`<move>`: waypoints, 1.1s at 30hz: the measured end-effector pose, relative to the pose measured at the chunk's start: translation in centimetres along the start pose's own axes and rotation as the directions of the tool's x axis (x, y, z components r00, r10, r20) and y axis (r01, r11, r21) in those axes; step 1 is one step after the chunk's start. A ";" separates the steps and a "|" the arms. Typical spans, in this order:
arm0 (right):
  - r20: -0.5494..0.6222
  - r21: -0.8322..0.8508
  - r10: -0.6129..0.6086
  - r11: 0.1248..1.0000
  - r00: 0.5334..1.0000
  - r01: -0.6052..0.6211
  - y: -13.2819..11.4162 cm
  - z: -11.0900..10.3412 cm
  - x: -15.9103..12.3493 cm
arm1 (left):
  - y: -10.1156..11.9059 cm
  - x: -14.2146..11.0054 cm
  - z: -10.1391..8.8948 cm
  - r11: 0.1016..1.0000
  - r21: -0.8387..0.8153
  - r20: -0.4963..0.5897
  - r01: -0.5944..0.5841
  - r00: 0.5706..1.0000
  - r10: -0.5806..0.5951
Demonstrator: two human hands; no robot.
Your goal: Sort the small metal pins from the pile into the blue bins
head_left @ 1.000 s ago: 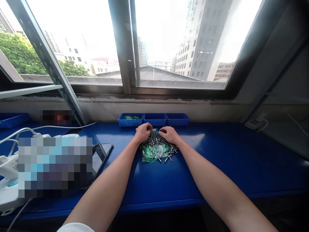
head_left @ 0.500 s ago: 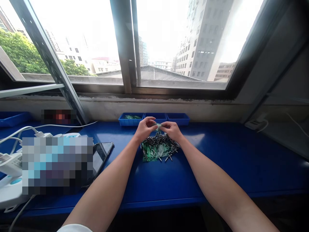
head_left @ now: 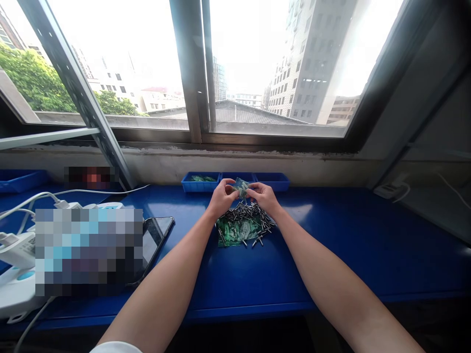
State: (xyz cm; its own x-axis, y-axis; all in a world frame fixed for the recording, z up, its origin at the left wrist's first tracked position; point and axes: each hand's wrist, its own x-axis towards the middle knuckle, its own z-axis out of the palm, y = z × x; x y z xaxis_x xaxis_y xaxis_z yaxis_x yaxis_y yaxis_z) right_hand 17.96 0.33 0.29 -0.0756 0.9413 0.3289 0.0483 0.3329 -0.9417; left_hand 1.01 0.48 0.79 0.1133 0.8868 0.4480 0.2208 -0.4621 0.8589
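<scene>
My left hand (head_left: pixel 221 197) and my right hand (head_left: pixel 263 196) are raised just above a heap of small metal pins (head_left: pixel 247 215) lying on green plastic bags (head_left: pixel 235 233). Both hands pinch one small green bag (head_left: pixel 241 186) between their fingertips, holding it up in front of the blue trays. The heap sits on the blue worktop (head_left: pixel 331 245) just below the hands.
Three small blue trays (head_left: pixel 235 180) stand in a row against the wall under the window; the left one holds green bags. A dark phone (head_left: pixel 156 235) lies at the left, beside white devices and cables (head_left: pixel 22 274). Another blue tray (head_left: pixel 18 179) sits far left.
Both hands have lifted off the heap of pins, bringing up one small green bag, and now hold it between them a little higher and nearer the trays.
</scene>
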 end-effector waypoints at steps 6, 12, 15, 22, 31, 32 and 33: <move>-0.009 -0.151 0.021 0.988 1.000 -0.022 0.9 -0.8 0.2 | -0.6 0.2 -1.7 0.930 0.275 -0.497 0.244 0.864 -0.079; 0.003 -0.227 0.012 0.974 1.000 -0.011 1.5 -1.2 0.3 | -1.6 2.8 -3.6 0.986 -0.086 -0.602 0.141 0.782 -0.164; 0.012 -0.254 0.012 0.967 1.000 -0.008 1.7 -1.2 0.4 | -2.3 3.8 -4.3 0.948 -0.305 -0.461 0.087 0.858 -0.227; -0.042 -0.393 -0.025 0.920 0.999 0.007 1.7 -1.5 0.4 | -2.4 1.9 -4.9 0.975 0.033 -0.554 0.221 0.816 -0.166; -0.036 -0.712 0.021 0.701 0.999 -0.040 1.8 -2.1 0.1 | -2.1 0.2 -3.0 0.654 0.729 -0.117 0.204 0.978 -0.175; -0.007 -0.718 0.032 0.695 0.999 -0.028 1.8 -2.0 0.1 | -2.4 0.3 -2.9 0.638 0.743 -0.096 0.202 0.975 -0.198; 0.025 -0.721 0.043 0.692 0.999 -0.011 1.8 -1.9 0.0 | -2.7 0.3 -2.9 0.627 0.754 -0.075 0.195 0.974 -0.212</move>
State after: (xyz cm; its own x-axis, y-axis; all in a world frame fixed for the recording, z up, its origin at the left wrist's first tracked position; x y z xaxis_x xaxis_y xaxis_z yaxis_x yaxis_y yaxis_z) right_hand 19.94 1.09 -1.30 -0.0986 0.9530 0.2864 0.7529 0.2596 -0.6048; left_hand -2.34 1.96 -0.65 -0.0096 0.9620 0.2729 0.8909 -0.1157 0.4392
